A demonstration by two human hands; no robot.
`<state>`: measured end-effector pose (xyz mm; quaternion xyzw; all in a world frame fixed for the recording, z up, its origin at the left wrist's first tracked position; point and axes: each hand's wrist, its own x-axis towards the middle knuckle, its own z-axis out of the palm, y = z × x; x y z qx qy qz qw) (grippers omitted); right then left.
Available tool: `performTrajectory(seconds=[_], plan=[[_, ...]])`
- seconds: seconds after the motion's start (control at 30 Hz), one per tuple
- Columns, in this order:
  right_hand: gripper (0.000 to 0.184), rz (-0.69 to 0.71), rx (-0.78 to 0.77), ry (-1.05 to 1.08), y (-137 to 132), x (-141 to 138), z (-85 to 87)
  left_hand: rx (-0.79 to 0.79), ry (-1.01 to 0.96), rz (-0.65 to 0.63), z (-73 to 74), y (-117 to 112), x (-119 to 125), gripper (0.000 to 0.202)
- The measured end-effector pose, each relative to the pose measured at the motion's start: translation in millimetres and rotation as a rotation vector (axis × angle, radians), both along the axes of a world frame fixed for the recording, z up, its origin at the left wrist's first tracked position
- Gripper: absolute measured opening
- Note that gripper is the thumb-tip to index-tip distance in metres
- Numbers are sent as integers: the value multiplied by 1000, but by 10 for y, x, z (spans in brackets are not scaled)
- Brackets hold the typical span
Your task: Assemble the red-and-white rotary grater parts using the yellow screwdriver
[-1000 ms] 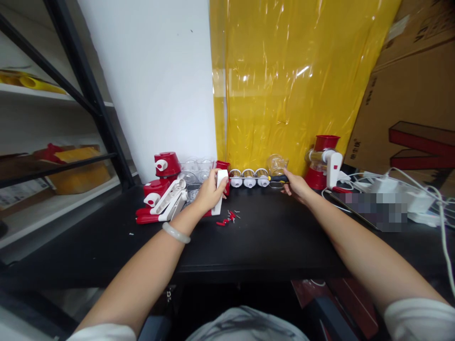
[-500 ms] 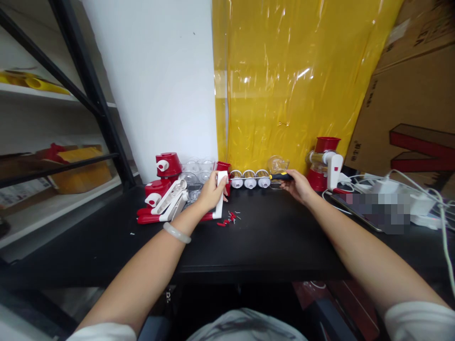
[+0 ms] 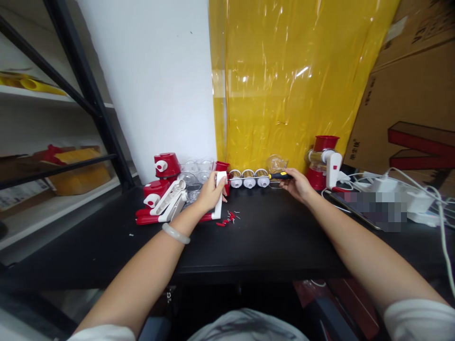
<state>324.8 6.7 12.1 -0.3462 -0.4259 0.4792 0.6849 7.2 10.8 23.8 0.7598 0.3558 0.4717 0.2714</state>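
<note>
My left hand (image 3: pixel 210 193) is closed around the top of a white crank handle (image 3: pixel 219 203) with a red grip, held upright above the table. My right hand (image 3: pixel 297 184) grips a screwdriver (image 3: pixel 279 175) by its black and yellow handle. The screwdriver lies level, its long shaft pointing left, and the tip reaches the top of the crank handle. Whether it sits in a screw is too small to tell. Behind the shaft stand three grater drums (image 3: pixel 249 179) with white ends. Small red parts and screws (image 3: pixel 230 218) lie scattered below my left hand.
Red grater bodies (image 3: pixel 167 165) and more white crank handles (image 3: pixel 173 199) are piled at left, with clear plastic cups (image 3: pixel 196 166) behind. An assembled red and white grater (image 3: pixel 325 163) stands at right. Beyond it lie a tablet-like device (image 3: pixel 359 208), white cables and a cardboard box (image 3: pixel 408 104).
Both hands keep their hold on the crank handle and the screwdriver, in nearly the same pose. The whole view has shifted slightly.
</note>
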Motion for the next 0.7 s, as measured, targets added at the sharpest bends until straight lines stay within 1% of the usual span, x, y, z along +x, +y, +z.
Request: performTrajectory(seconds=[0.2, 0.4, 0.7], plan=[[14, -4, -5, 2, -12, -10, 13, -8, 2, -4, 2, -7, 1, 35], [10, 24, -18, -6, -11, 3, 11, 20, 28, 15, -10, 17, -13, 35], [19, 17, -42, -61, 43, 17, -48, 91, 82, 50, 10, 8, -32, 41]])
